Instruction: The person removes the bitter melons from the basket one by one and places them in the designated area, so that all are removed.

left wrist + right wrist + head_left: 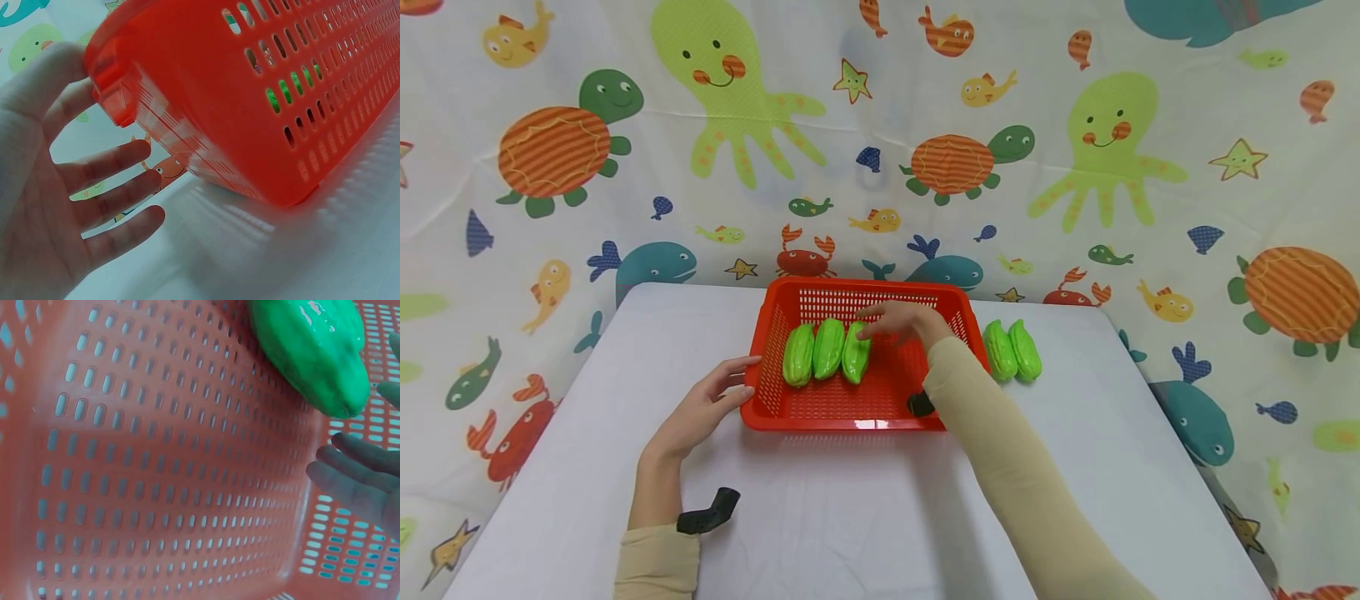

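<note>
A red plastic basket [850, 423] stands on the white table. Three glossy green, ridged, gourd-like vegetables [829, 350] lie side by side in its left half. My left hand [700, 410] touches the basket's left rim; in the left wrist view its other fingers [125, 237] stretch out loosely below that rim. Over the basket, my right hand [898, 318] has its fingers extended beside the rightmost vegetable [855, 354] in there. The right wrist view shows fingertips [350, 478] apart from a green vegetable [319, 356], with nothing held between them.
Two more green vegetables [1013, 350] lie together on the table, just right of the basket. A cloth [880, 100] printed with sea animals hangs behind the table [820, 517]. A black strap piece [709, 512] sticks out at the left wrist.
</note>
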A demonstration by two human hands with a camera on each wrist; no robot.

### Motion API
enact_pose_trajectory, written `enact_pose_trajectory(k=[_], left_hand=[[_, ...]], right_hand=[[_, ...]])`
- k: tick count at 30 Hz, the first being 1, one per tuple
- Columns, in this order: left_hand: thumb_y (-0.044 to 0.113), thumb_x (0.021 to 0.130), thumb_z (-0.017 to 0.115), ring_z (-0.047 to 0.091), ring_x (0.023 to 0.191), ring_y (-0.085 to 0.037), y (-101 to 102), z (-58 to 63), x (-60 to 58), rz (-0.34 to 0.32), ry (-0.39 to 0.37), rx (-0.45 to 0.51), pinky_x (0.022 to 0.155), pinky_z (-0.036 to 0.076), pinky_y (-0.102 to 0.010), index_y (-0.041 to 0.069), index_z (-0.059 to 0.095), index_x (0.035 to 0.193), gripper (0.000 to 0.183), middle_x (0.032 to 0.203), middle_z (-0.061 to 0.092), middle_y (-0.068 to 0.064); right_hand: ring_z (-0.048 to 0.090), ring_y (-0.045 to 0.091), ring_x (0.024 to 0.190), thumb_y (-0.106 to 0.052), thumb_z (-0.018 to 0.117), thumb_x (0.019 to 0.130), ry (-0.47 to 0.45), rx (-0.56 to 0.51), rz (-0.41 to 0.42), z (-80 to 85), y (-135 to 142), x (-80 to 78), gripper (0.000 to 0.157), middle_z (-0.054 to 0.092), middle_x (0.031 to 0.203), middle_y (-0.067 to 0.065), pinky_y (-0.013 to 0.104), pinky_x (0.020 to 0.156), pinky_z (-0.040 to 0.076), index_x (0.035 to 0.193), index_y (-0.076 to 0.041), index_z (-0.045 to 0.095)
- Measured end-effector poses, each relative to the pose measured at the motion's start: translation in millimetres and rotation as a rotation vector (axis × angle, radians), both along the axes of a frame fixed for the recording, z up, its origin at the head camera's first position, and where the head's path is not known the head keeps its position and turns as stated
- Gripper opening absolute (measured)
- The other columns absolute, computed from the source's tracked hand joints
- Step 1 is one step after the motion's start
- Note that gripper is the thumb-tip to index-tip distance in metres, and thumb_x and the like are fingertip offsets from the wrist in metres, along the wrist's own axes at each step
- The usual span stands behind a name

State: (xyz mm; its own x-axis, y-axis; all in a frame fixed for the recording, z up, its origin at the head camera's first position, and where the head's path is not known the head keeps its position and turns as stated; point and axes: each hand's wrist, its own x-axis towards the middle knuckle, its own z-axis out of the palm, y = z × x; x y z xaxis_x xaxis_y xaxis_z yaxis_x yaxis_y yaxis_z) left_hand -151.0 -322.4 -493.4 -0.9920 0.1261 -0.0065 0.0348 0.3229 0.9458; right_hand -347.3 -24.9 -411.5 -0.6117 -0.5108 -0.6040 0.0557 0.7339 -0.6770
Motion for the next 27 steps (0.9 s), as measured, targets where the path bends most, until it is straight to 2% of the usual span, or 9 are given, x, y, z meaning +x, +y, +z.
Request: enact_pose_trajectory(k=[7, 17, 27], left_hand=[[0.035, 0.098, 0.058, 0.033, 0.136, -0.038, 2.3, 3.0, -0.3, 0.001, -0.004, 0.0, 0.098, 0.043, -0.062, 0.023, 0.041, 0.148, 0.054, 0.151, 0.035, -0.011], [0.033, 0.098, 0.058, 0.033, 0.136, -0.037, 6.8, 4.1, -0.3, 0.005, -0.008, 0.015, 0.099, 0.042, -0.063, 0.023, 0.041, 0.149, 0.054, 0.151, 0.036, -0.01], [0.034, 0.098, 0.059, 0.035, 0.136, -0.037, 7.8, 3.1, -2.9, 0.014, -0.005, 0.008, 0.099, 0.042, -0.063, 0.023, 0.041, 0.148, 0.054, 0.151, 0.037, -0.01]], right_hand=[[0.034, 0.035, 0.139, -0.029, 0.065, 0.095, -0.033, -0.003, 0.048, -2.1, 0.9, -3.0, 0.064, 0.029, 0.157, 0.006, 0.051, 0.108, 0.037, 0.152, -0.024, 0.037], [0.03, 0.036, 0.142, -0.033, 0.064, 0.095, -0.081, 0.049, 0.117, -5.4, -3.1, -6.0, 0.066, 0.024, 0.159, 0.007, 0.052, 0.108, 0.037, 0.153, -0.027, 0.035], [0.033, 0.035, 0.14, -0.032, 0.064, 0.095, -0.099, 0.056, 0.137, -8.6, -4.4, -9.1, 0.064, 0.025, 0.158, 0.009, 0.05, 0.107, 0.039, 0.152, -0.034, 0.034]])
